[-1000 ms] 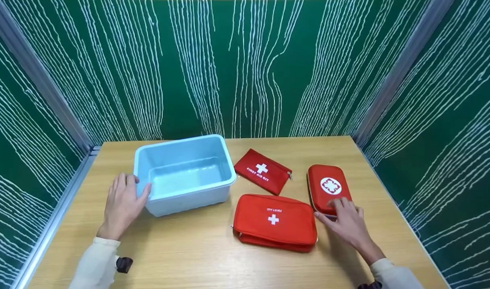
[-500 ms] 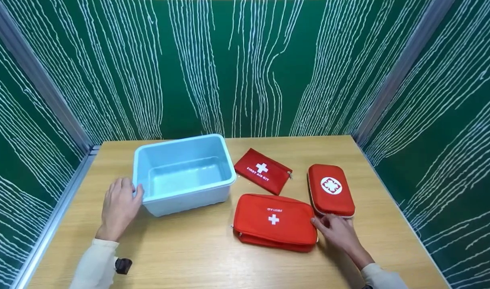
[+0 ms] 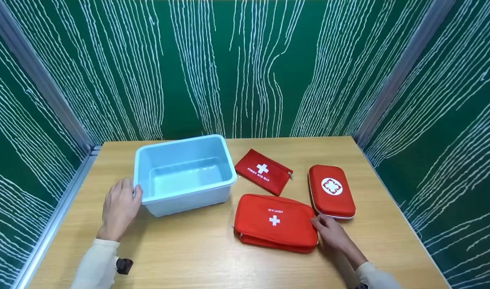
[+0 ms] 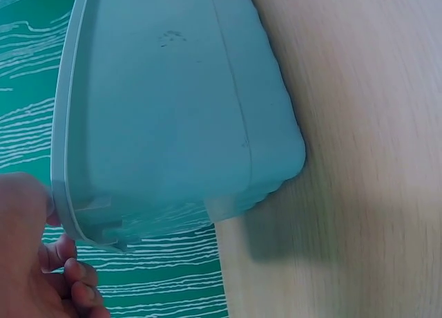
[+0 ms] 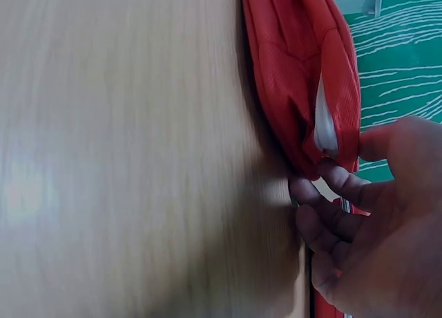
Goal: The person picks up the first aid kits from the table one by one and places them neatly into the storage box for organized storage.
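My left hand (image 3: pixel 121 204) grips the rim of the light-blue plastic bin (image 3: pixel 188 200) at its near left corner. In the left wrist view the thumb lies against the rim (image 4: pixel 61 159), with curled fingers below it. At the front, a large red first aid bag (image 3: pixel 275 230) lies flat. Its right end is pinched by my right hand (image 3: pixel 333 233); the right wrist view has thumb and fingers around the bag's edge (image 5: pixel 342 104), where a white gap shows. Just behind that hand sits a red hard-shell first aid case (image 3: pixel 333 200) with a round white emblem.
A small flat red first aid pouch (image 3: pixel 265 172) with a zip pull lies between the bin and the hard case. All stand on a wooden table (image 3: pixel 180 257). Green walls (image 3: pixel 253 80) with white lines enclose the back and sides.
My right hand has moved left from the hard case to the bag's right end and now pinches it. The left hand's thumb has shifted slightly left on the bin's rim.
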`<state>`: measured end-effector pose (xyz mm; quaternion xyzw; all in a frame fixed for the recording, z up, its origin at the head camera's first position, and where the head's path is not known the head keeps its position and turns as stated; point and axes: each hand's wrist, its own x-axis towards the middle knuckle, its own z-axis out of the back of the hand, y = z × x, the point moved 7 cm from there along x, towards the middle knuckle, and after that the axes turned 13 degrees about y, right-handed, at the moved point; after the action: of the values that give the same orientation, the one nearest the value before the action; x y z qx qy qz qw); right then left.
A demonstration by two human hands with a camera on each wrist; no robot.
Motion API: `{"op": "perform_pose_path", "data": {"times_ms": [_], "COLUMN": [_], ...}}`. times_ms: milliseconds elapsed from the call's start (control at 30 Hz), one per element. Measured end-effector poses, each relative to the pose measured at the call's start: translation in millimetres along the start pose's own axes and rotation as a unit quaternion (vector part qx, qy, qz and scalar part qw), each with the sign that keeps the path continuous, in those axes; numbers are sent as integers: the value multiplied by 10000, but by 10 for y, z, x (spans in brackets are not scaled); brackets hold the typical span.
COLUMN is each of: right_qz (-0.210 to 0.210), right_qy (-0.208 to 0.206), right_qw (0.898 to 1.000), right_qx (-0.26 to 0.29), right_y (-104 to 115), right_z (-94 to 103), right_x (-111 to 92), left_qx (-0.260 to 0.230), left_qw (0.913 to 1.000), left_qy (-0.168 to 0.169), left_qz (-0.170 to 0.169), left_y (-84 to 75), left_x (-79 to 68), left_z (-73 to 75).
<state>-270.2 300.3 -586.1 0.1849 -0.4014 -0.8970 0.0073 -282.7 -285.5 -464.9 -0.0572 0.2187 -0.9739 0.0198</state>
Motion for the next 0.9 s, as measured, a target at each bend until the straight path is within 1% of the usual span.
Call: {"op": "perform_pose_path", "data": {"times_ms": [100, 333, 433, 567, 633, 733, 900], "right_qz": [104, 204, 239, 325, 356, 335, 296], "right_qy": [-11, -11, 82, 305, 353, 343, 216], "right_qw": [9995, 9962, 9913, 9830, 9804, 9784, 9761], "right_qx": [293, 850, 1291, 1780, 1905, 2009, 2141], "right_y": [34, 100, 117, 145, 156, 159, 147], "right_z": [-6, 12, 9, -10, -11, -2, 22], "right_x": [-5, -52, -75, -111, -124, -133, -128], "left_qx": [-7, -3, 17, 83, 102, 124, 140], "left_qw": [10000, 9999, 9999, 9998, 9995, 9992, 9993], "left_qy": [29, 108, 74, -144, -259, -341, -290], "left_qz": [13, 101, 74, -72, -136, -189, -188], "left_y": [10, 30, 27, 7, 0, -8, -6], "left_x": [-4, -22, -30, -46, -54, -60, -59], "left_z": [-7, -12, -5, 23, 39, 51, 48]}}
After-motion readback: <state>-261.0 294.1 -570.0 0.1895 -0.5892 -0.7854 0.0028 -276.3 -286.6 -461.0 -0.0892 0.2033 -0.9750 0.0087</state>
